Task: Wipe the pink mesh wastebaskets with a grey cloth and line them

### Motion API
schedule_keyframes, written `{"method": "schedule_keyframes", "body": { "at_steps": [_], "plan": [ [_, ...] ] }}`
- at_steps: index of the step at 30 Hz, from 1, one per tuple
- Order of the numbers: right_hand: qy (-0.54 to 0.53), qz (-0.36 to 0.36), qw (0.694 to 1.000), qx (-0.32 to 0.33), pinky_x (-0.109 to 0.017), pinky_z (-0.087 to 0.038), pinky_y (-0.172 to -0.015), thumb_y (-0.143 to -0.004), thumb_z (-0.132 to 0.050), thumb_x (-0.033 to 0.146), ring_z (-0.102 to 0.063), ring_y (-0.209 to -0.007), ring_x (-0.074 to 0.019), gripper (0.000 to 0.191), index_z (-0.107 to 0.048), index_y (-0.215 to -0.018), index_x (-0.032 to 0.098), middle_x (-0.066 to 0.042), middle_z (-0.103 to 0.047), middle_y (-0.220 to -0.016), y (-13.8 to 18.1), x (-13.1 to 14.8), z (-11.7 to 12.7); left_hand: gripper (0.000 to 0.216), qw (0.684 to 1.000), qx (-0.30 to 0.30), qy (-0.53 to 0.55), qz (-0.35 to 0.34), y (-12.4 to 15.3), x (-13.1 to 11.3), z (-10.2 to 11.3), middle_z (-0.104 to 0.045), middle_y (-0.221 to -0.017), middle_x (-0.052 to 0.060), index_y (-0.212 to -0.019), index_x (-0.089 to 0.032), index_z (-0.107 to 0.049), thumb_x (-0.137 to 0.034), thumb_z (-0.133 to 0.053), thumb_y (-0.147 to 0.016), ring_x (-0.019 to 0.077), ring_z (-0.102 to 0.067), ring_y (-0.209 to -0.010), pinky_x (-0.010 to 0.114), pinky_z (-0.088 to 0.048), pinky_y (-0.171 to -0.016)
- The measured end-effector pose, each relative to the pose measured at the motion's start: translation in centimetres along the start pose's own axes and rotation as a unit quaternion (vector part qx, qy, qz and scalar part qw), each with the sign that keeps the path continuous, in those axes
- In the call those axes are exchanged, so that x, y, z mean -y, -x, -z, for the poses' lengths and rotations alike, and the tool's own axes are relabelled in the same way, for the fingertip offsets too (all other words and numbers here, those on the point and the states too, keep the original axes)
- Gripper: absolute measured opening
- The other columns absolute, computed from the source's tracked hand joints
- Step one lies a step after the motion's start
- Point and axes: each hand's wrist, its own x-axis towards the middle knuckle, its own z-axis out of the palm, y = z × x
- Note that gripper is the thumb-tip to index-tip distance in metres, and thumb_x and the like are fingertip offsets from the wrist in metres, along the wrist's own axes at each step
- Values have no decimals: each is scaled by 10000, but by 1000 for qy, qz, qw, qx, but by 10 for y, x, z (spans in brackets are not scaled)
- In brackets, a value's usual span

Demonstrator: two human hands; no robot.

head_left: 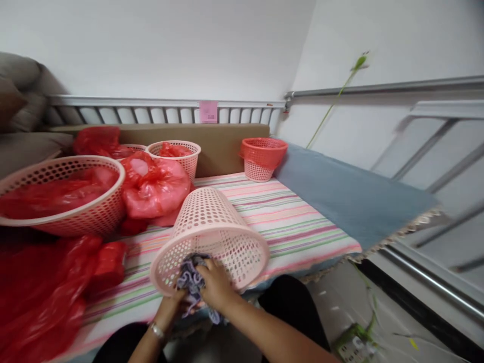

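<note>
Both forearms reach forward and meet low at centre. The right hand (215,285) lies knuckles up, fingers curled shut. The left hand (174,302), a band at its wrist, sits just under it, fingers curled.

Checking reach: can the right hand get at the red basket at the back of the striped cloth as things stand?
Probably not without letting go: the right hand grips a purple cloth at the mouth of the tipped pink basket, which lies between it and the red basket. The striped cloth beyond looks open.

near edge: tipped basket (212,237) on bed (295,222), mouth twd person
in mouth: cloth (191,280), both hands on it
left: wide basket (60,194), bags (155,189)
far back: stacked baskets (262,156)
</note>
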Motion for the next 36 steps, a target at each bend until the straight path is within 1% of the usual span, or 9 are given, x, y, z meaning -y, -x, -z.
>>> {"method": "schedule_keyframes", "body": {
  "at_steps": [4, 9, 17, 20, 24, 28, 31, 33, 36],
  "plan": [
    [-5, -19, 1000, -23, -349, -378, -853, -635, -540, 134, -488, -981, -236, 487, -549, -1110, 241, -67, -539, -1062, -33, -6, -8, 679, 1000, 11, -11, 11, 2, -7, 2, -672, -669, 33, -1265, -140, -332, -298, -639, -681, 157, -589, -379, 254, -465, -396],
    [-29, -55, 996, -63, -378, -386, -872, -680, -523, 142, -504, -1027, -249, 448, -559, -1115, 242, -64, -559, -1132, -87, -22, -10, 875, 998, 49, -28, 9, 2, -11, 1, -670, -988, 98, -1376, -257, -138, -350, -646, -669, 142, -600, -345, 240, -457, -360],
    [-52, -76, 988, -127, -451, -185, -1056, -826, -434, 271, -210, -1310, -240, 523, -308, -1334, 276, -26, -310, -1413, -151, -43, -3, 920, 999, 43, -12, 8, -3, -8, -1, -592, -1189, 146, -1376, -289, -198, -326, -722, -620, 157, -634, -408, 254, -479, -345],
    [-55, -62, 992, -97, -453, -244, -1020, -757, -500, 217, -299, -1258, -277, 533, -402, -1281, 232, -74, -389, -1355, -138, -38, -4, 890, 998, 48, -9, 29, -1, -8, -1, -661, -1059, 151, -1376, -231, -172, -343, -688, -660, 174, -645, -420, 248, -485, -367],
    [-53, -17, 998, -37, -344, -392, -867, -651, -545, 145, -505, -1017, -234, 412, -592, -1048, 242, -54, -569, -1086, -80, -20, -3, 909, 998, 52, 1, 34, -3, -3, 2, -699, -928, 132, -1374, -187, -111, -335, -671, -674, 197, -651, -430, 258, -486, -399],
    [-55, 30, 998, 12, -312, -358, -877, -631, -561, 172, -460, -1031, -209, 434, -567, -1056, 257, -37, -509, -1133, -17, -4, 1, 941, 997, 78, 5, 27, -7, 3, 3, -714, -741, 80, -1353, -139, -164, -340, -708, -612, 216, -640, -420, 296, -497, -443],
    [-48, 22, 998, 35, -317, -323, -904, -634, -554, 177, -416, -1072, -214, 473, -531, -1099, 259, -41, -454, -1192, 2, 1, 5, 896, 997, 71, -5, 32, -4, 1, 5, -697, -622, 53, -1327, -100, -259, -317, -726, -593, 203, -633, -431, 276, -492, -457],
    [-33, 13, 999, 39, -317, -319, -895, -638, -539, 160, -414, -1063, -214, 476, -525, -1104, 260, -44, -453, -1183, 3, 3, 7, 937, 998, 60, -1, 26, 0, -5, 11, -713, -714, 68, -1354, -129, -225, -328, -734, -593, 180, -629, -441, 275, -501, -478],
    [4, 16, 999, 49, -338, -314, -882, -656, -525, 154, -413, -1041, -223, 464, -525, -1106, 267, -48, -465, -1146, -1, 8, 9, 963, 999, 24, 25, -4, 5, -20, 23, -656, -1079, 101, -1378, -238, -199, -346, -741, -590, 191, -671, -637, 269, -522, -526]
  ]
}}
